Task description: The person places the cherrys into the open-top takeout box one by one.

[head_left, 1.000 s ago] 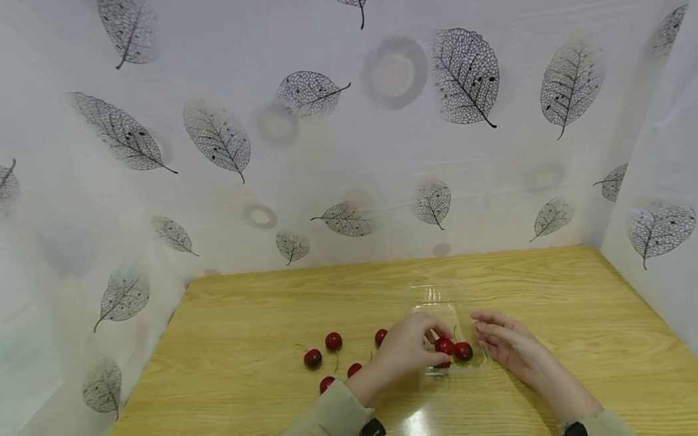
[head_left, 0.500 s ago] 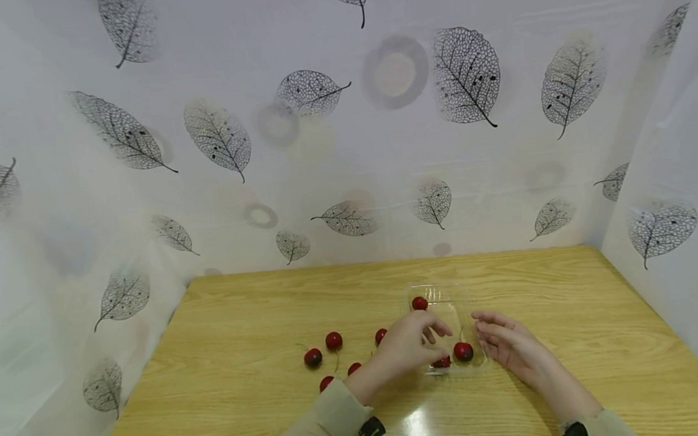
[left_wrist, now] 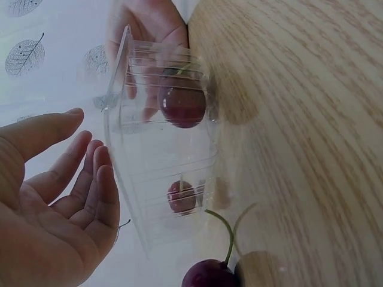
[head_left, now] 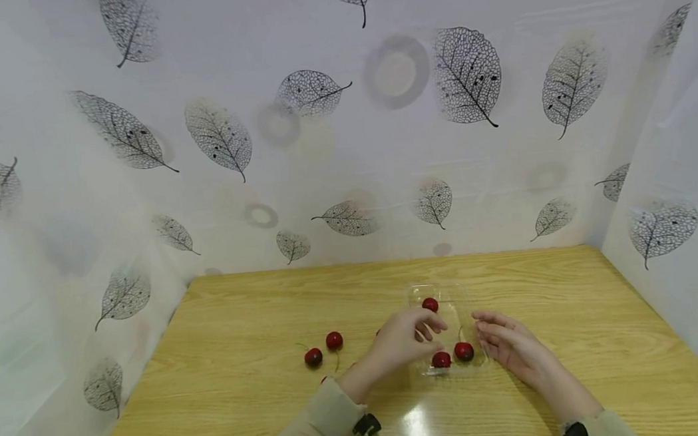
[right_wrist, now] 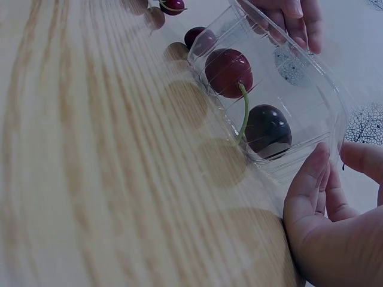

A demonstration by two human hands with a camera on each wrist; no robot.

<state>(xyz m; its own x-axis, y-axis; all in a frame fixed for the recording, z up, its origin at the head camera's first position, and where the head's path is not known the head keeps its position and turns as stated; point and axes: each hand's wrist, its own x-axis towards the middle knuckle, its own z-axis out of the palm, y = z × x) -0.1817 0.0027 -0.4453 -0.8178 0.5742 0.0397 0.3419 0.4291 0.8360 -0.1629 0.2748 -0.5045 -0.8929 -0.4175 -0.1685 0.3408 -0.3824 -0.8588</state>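
Observation:
A clear plastic box [head_left: 451, 318] stands on the table with three dark red cherries in it. One cherry [head_left: 430, 305] lies toward its far end, and a second cherry [head_left: 442, 360] and a stemmed third cherry [head_left: 464, 351] sit at the near end. My left hand [head_left: 407, 338] hovers over the box's left side, thumb and fingers parted, with nothing between them. On the opposite side, my right hand [head_left: 513, 348] has its fingertips right at the box wall; the right wrist view shows the thumb [right_wrist: 311, 173] against the box's corner.
Left of the box, loose cherries lie on the wooden table [head_left: 242, 331], among them a cherry [head_left: 334, 341] and a stemmed cherry [head_left: 313, 357]. Others are partly hidden by the left forearm. A leaf-patterned sheet [head_left: 344, 145] surrounds the table's back and sides.
My left hand has let go of a cherry, which now lies toward the far end of the box. The hand has then drawn slightly left. My right hand has stayed in place.

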